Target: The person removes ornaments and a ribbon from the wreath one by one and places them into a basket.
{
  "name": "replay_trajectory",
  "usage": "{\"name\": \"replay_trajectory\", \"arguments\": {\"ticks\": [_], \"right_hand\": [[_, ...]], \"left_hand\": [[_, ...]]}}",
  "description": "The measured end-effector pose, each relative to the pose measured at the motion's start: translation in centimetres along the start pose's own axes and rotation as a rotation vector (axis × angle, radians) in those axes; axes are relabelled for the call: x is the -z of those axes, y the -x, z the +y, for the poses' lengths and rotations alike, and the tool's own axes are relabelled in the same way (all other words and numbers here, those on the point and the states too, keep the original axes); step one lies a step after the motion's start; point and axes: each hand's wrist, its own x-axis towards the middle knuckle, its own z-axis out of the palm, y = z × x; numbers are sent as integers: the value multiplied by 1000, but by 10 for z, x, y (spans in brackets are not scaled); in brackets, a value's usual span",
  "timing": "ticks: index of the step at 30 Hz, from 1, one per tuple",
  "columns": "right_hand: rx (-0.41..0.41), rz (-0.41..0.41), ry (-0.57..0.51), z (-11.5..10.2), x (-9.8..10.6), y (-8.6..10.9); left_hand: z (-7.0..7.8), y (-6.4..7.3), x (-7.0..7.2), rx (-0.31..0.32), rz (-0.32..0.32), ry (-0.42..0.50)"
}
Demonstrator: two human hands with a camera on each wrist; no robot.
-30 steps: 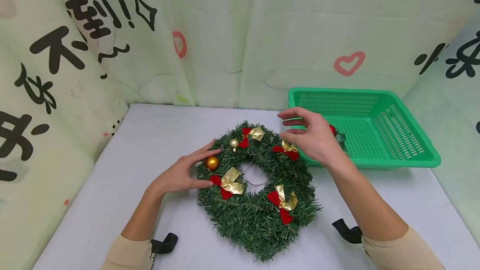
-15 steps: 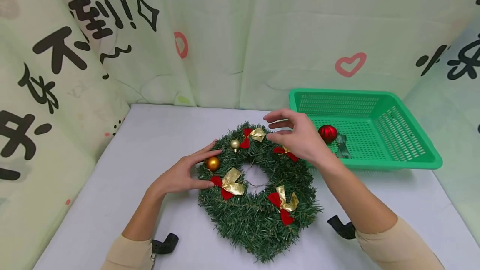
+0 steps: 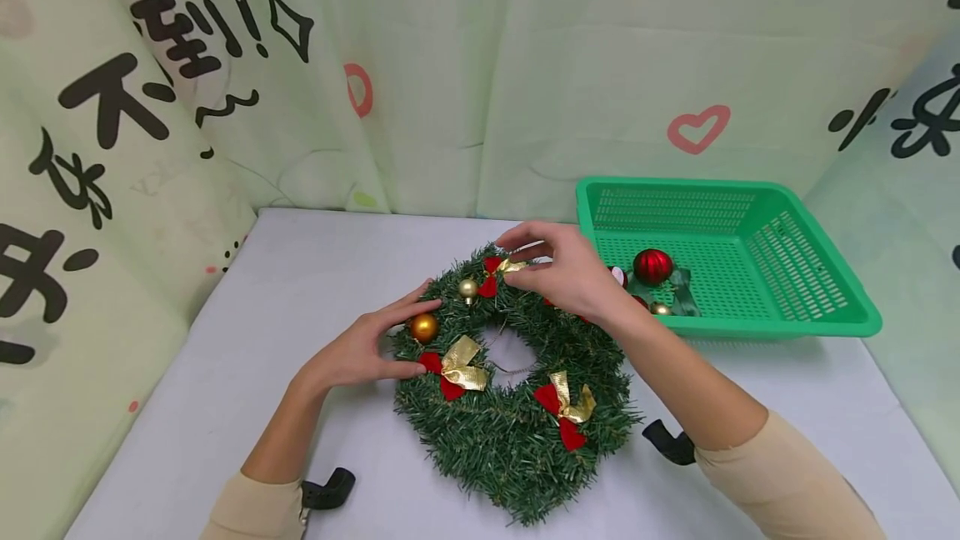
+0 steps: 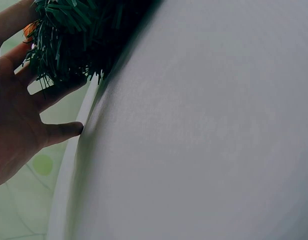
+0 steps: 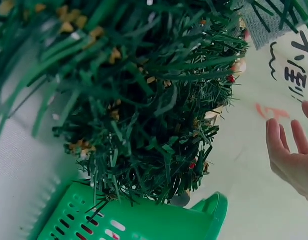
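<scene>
A green wreath (image 3: 502, 440) lies on the white table, trimmed with several red-and-gold bows (image 3: 463, 365). An orange-gold ball (image 3: 424, 327) and a smaller pale gold ball (image 3: 468, 288) sit on its left side. My left hand (image 3: 367, 348) rests against the wreath's left edge, thumb and fingers spread; the left wrist view shows this hand (image 4: 19, 115) beside the needles. Over the wreath's upper right is my right hand (image 3: 573, 273), its fingertips overlapping the top bow (image 3: 490, 275). In the right wrist view the right hand (image 5: 294, 160) has loosely bent fingers, apart from the needles, holding nothing.
A green plastic basket (image 3: 765, 327) stands at the back right, close to the wreath. Inside it are a shiny red ball (image 3: 652, 267), a dark green ribbon (image 3: 684, 293) and a small gold ball (image 3: 660, 308). Printed curtains (image 3: 525, 90) hang behind the table.
My right hand has moved left, from beside the basket to the wreath's top bow, uncovering the red ball and other ornaments in the basket. The left hand and wreath stay put.
</scene>
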Motion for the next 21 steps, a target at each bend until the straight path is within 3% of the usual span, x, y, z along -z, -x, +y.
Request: {"name": "replay_trajectory", "arguments": {"ticks": [21], "right_hand": [[-62, -154, 88, 7, -25, -24]], "left_hand": [[1, 0, 0, 0, 1, 10]]}}
